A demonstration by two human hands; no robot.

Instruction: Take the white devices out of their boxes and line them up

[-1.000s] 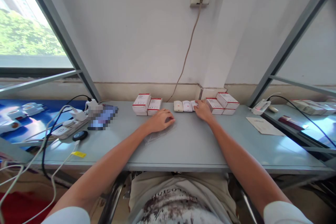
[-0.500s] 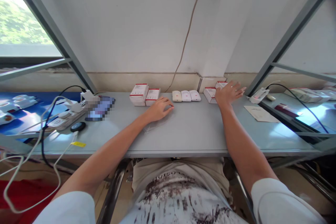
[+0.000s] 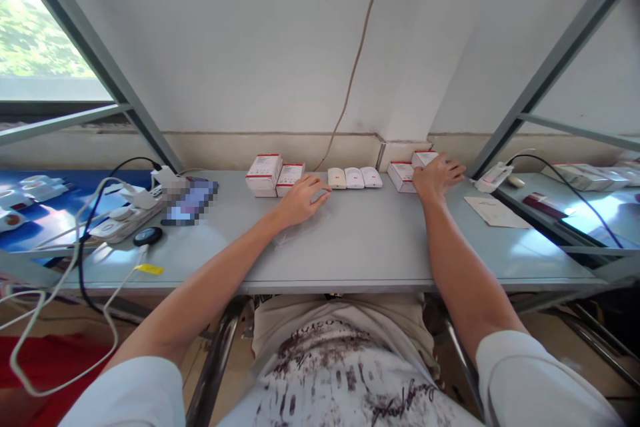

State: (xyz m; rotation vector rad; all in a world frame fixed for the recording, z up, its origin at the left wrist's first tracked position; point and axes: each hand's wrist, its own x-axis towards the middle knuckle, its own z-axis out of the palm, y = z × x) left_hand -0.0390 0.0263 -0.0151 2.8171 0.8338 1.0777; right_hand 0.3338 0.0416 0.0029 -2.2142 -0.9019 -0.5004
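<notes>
My left hand (image 3: 301, 201) lies low on the grey table with its fingers curled and the tips close to the thumb. What is in its grasp, if anything, is hidden. Crumpled clear plastic (image 3: 300, 232) lies under and around this hand. Just behind it are a taller white-and-red box (image 3: 264, 175) and a smaller white-and-red box (image 3: 290, 179). My right hand (image 3: 436, 177) is at the back right, fingers apart, partly covering a white-and-red box (image 3: 424, 158) and beside another white-and-red box (image 3: 401, 177). Contact with them is unclear. Three rounded white devices (image 3: 355, 178) stand in a row between my hands.
A phone (image 3: 190, 203), a power strip (image 3: 125, 220) with plugs and a round black device (image 3: 148, 236) lie at the left among cables. At the right are a paper sheet (image 3: 495, 211) and a white plug unit (image 3: 493, 177). Metal frame posts flank the table (image 3: 360, 260).
My right hand has come down slightly onto the area of the right-hand boxes, its fingers less outstretched. My left hand has barely moved. The view has tipped a little.
</notes>
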